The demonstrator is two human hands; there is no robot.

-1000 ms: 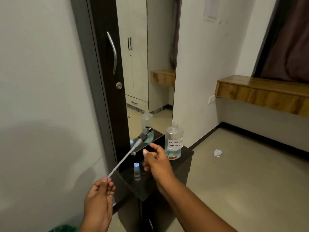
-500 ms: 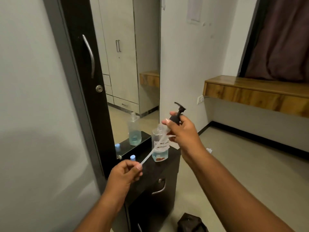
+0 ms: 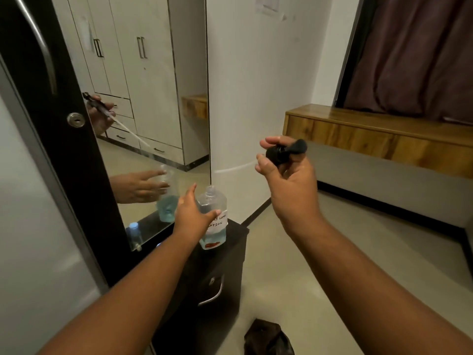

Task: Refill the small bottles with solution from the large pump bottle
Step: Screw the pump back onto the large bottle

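Both hands are busy: the left hand (image 3: 192, 216) grasps the upright large pump bottle (image 3: 212, 219) on the cabinet (image 3: 230, 254), while the right hand (image 3: 286, 175) pinches the pump head (image 3: 284, 152), its seemingly near-level tube (image 3: 235, 168) pointing left above the open neck.

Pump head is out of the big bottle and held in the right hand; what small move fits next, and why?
Probably steer the dip tube tip down into the large bottle's open neck. The right hand holds the pump head above it, tube aimed left, while the left hand steadies the bottle on the cabinet.
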